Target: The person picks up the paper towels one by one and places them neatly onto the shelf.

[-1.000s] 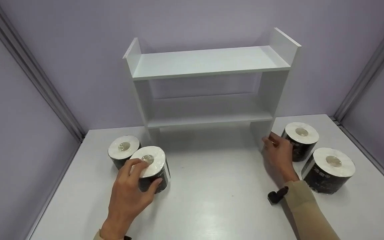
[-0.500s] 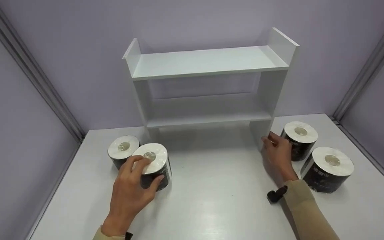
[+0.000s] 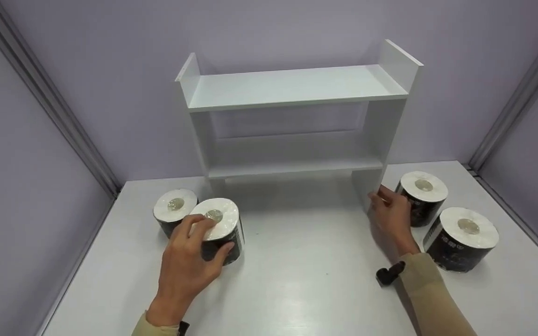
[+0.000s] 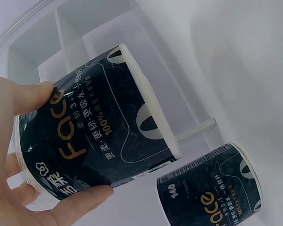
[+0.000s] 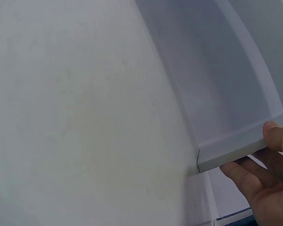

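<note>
While the left hand extends forward with its back uppermost, its fingers grasp a roll, arching over the top rim as the thumb lies against the wrapper. That roll is left of centre, in front of the shelf; whether its base touches the tabletop cannot be told. The right hand is farther forward, bent at the wrist, its fingers pinching the front edge of the shelf's right side panel near the foot, thumb on one face and fingertips on the other.

The roll is a squat cylinder with white paper ends, a round core hole under shiny clear film, and a glossy black wrapper printed in gold and white, "Face" among the lettering. The shelf is made of flat, smooth white boards: two level ones between two upright side panels. The tabletop is white and faintly glossy, the wall behind it plain lilac.

Four rolls are in view: the held one, one just behind it to the left, and two more on the right, the farther beside the right hand and the nearer by the sleeve, which is beige cloth.
</note>
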`<state>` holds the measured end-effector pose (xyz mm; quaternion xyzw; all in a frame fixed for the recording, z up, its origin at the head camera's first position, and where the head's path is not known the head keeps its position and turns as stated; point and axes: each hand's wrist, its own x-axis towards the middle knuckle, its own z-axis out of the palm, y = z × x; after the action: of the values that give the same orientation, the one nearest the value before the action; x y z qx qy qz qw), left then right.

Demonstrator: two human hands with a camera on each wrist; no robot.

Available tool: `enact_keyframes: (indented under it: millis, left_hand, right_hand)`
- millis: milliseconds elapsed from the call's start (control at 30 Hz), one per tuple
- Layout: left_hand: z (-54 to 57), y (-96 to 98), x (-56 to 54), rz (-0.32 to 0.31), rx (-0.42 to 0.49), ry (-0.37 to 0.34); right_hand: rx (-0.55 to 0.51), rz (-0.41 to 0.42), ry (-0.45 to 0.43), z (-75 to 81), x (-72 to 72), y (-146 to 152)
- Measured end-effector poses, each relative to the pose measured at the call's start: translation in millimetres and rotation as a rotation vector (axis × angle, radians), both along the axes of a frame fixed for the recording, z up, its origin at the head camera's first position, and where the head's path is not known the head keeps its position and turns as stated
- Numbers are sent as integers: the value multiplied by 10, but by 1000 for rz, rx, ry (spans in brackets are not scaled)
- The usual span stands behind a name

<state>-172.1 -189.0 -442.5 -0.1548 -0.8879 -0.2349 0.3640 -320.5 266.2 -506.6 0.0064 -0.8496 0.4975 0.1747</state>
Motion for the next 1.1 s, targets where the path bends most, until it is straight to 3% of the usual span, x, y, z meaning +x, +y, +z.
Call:
enact_keyframes:
  millis: [200,900,1100]
  left_hand:
    - [35,45,-14,-7,-1,2]
    - [201,147,-50,-29,5,18]
    - [235,167,-88,-35,-4,45]
  right_hand:
    - [2,-11,39,-3,16,25]
    - [6,-9,-1,16,37,59]
    - [-18,-2,44,7,38,56]
